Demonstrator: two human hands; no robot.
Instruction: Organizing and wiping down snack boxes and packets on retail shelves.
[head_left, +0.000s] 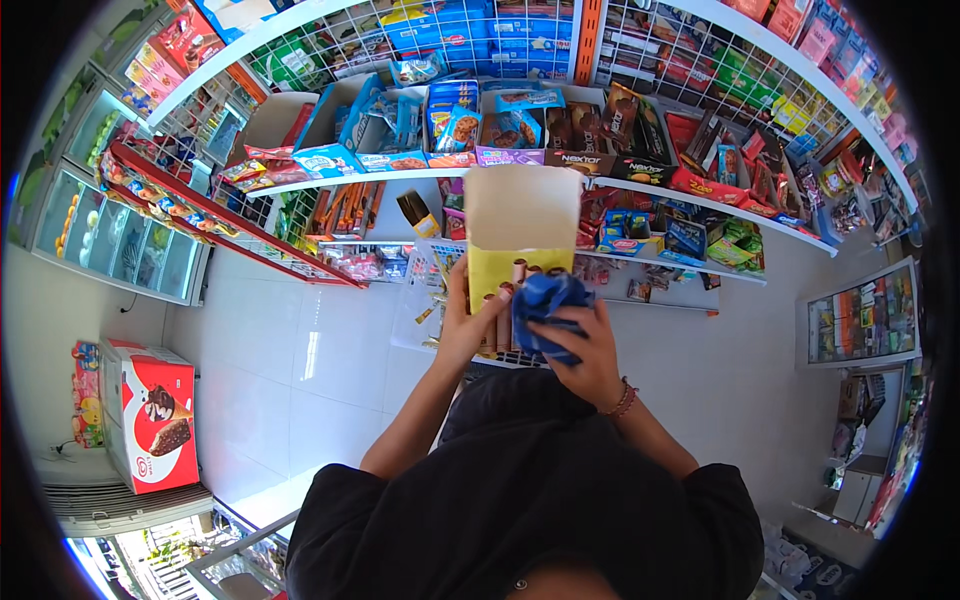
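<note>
Close in front of my body, my left hand grips a yellow cardboard box by its lower left side. The box has printed wafer rolls on its face and an upright pale top part. Bunched in my right hand is a blue cloth, pressed against the box's lower right part. A red bracelet circles the right wrist. Behind the box stands a white plastic basket with small packets in it; the box and my hands hide part of it.
Ahead, a white wire-mesh shelf carries open boxes of packaged snacks. Lower shelves hold more packets, and a small dark and yellow box leans there. A red rack stands left, beyond it a red and white freezer. Pale floor tiles surround me.
</note>
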